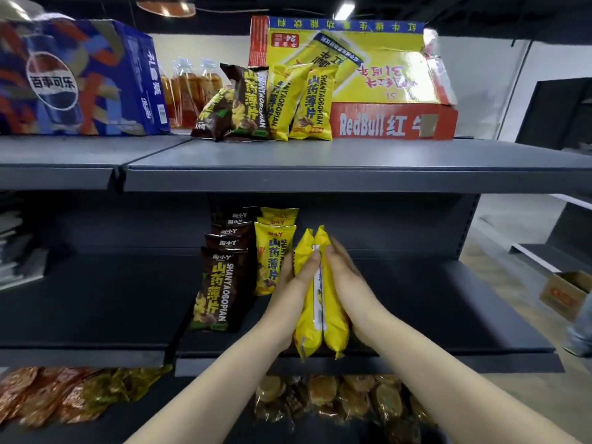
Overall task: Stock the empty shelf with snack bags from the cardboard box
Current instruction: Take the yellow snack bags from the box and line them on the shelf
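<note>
Both forearms reach up and forward, wrists converging. Left grip and right grip clasp two yellow snack bags between them, fingers cupped round the sides. The bags are held on edge at the front of the middle shelf. Just left of the left grip stands a row of yellow bags, then a row of brown bags. Well to the right, a cardboard box sits on the floor.

The yellow snack bags carry a white back seam (blue print on it); the brown snack bags bear yellow lettering; the shelf is dark grey.
</note>
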### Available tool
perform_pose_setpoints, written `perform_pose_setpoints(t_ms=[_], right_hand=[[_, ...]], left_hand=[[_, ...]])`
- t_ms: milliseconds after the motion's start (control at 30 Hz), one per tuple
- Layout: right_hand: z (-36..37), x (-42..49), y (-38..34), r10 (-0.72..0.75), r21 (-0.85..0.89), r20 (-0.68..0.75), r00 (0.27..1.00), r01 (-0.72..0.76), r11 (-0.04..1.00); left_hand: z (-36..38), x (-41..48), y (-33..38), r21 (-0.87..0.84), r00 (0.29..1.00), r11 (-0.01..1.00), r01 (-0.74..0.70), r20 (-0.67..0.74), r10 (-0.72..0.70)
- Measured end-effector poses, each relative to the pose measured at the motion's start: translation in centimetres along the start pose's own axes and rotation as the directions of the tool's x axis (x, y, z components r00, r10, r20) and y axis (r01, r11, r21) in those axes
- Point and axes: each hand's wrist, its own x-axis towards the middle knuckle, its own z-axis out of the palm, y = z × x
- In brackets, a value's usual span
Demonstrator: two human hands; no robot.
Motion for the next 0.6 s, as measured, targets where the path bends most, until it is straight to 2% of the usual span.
perform_pose_setpoints(t_ms=[67, 100, 167, 233, 400, 467, 600], right_hand=[[0.2, 0.5, 0.5, 0.051, 0.059, 0.152, 0.987, -0.061, 0.996], [0.4, 0.7, 1.0, 0.073, 0.031, 0.201, 0.977, -0.081, 0.996], [0.8, 1.2, 2.0, 0.085, -0.026, 0.216, 0.973, -0.081, 0.996], [1.5, 1.8, 2.5, 0.067, -0.019, 0.171, 0.983, -0.064, 0.998], [3.0, 5.2, 4.3, 0.059, -0.082, -0.082, 0.995, -0.066, 0.994], [3.6, 6.9, 5.5, 0.025, -0.222, -0.159, 0.987, -0.06, 0.973], [5.5, 9.1, 6.9, -0.092, -0.513, -0.266, 0.959, -0.06, 0.856]], left_hand=[[-1.4, 0.8, -0.2, 0.026, 1.0, 1.0, 0.011, -0.024, -0.01], [-2.0, 1.1, -0.3, 0.034, 0.999, 0.999, 0.025, -0.031, -0.023], [-2.9, 1.5, -0.6, 0.066, 0.997, 0.996, 0.06, -0.044, -0.058], [-3.5, 1.9, -0.6, 0.166, 0.996, 0.983, 0.076, -0.064, -0.066], [-5.1, 3.0, 1.4, 0.351, 0.958, 0.929, -0.122, -0.203, 0.202], [-6.4, 3.6, 2.1, 0.37, 0.933, 0.912, -0.179, -0.23, 0.277], [-8.5, 4.4, 3.0, 0.405, 0.904, 0.889, -0.213, -0.264, 0.337]])
